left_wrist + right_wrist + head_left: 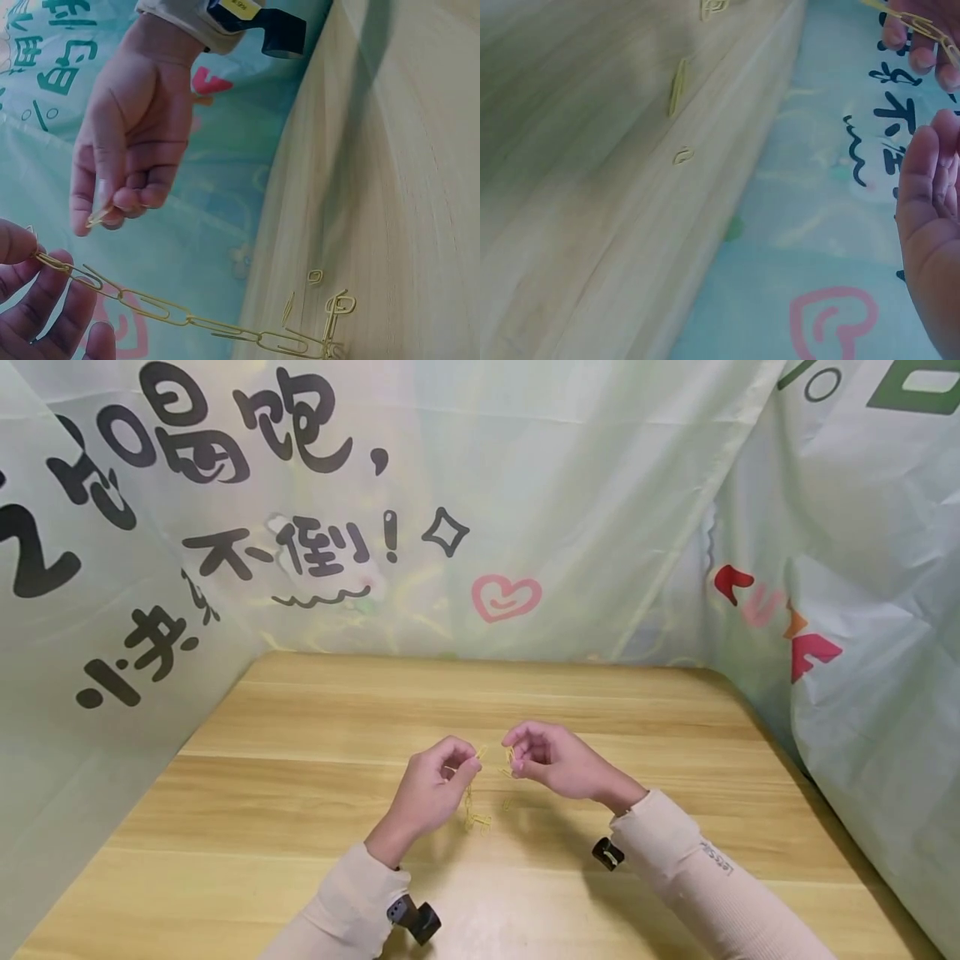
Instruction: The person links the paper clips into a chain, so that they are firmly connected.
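Observation:
A chain of linked yellow paper clips (154, 304) hangs from my left hand (431, 787), which pinches its upper end between thumb and finger. The chain's lower end reaches down to the tabletop in the head view. My right hand (562, 762) is a short way to the right, pinching a single paper clip (96, 217) between thumb and fingertip. A small gap separates this clip from the chain. In the right wrist view, the right hand (934, 217) is partly cut off at the edge, and its fingertips are hidden.
Loose paper clips lie on the wooden table (315, 835) below the hands, among them one clip (678, 88) and another (682, 155). Printed cloth (600, 527) hangs behind the table and along its sides. Each wrist bears a black camera (414, 920).

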Available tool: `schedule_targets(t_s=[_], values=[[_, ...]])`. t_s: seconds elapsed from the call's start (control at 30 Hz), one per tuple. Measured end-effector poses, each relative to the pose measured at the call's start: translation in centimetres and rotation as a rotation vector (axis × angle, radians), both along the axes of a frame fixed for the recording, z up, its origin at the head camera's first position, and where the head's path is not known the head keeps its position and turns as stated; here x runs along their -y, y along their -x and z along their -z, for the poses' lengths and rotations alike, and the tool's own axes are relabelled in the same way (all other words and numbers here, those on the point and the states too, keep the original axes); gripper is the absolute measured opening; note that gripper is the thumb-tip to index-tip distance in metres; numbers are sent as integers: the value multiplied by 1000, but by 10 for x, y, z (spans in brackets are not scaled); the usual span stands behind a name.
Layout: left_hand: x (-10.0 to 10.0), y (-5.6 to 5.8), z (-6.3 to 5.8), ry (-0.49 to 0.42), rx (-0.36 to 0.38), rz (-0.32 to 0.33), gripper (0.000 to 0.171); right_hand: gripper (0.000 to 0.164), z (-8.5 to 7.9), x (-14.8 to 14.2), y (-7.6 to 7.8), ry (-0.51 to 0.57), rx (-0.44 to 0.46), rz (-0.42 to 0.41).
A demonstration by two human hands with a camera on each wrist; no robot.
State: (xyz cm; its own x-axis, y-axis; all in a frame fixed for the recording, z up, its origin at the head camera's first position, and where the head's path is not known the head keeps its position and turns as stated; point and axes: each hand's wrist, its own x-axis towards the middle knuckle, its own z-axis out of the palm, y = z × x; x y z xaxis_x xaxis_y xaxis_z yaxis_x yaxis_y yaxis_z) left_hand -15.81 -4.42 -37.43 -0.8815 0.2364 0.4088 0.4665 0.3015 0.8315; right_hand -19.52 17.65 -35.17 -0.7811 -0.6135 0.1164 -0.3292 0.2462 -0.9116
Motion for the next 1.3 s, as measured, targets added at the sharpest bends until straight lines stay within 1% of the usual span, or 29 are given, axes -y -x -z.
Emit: schedule_targets(t_s=[0.17,0.3,0.5,0.6,0.73,0.87,1.1,1.3], values=[[-1,0,0,10,3,13,4,24,-7,4,-4,31,14,2],[-1,-1,0,14,-8,21,5,24,-10,6,-7,59,24,11],[-2,0,0,26,-93,37,6,25,-15,9,-10,123,89,35],[-3,0,1,38,-141,42,6,25,-16,10,-10,149,94,34],[-4,0,2,45,-175,42,5,25,-16,11,-10,180,98,35],[-4,1,3,39,-185,38,5,25,-15,12,-10,197,107,37],[-4,1,5,38,-185,29,4,24,-14,13,-11,178,103,26],[-4,1,4,50,-178,15,4,23,-14,13,-10,171,125,15]])
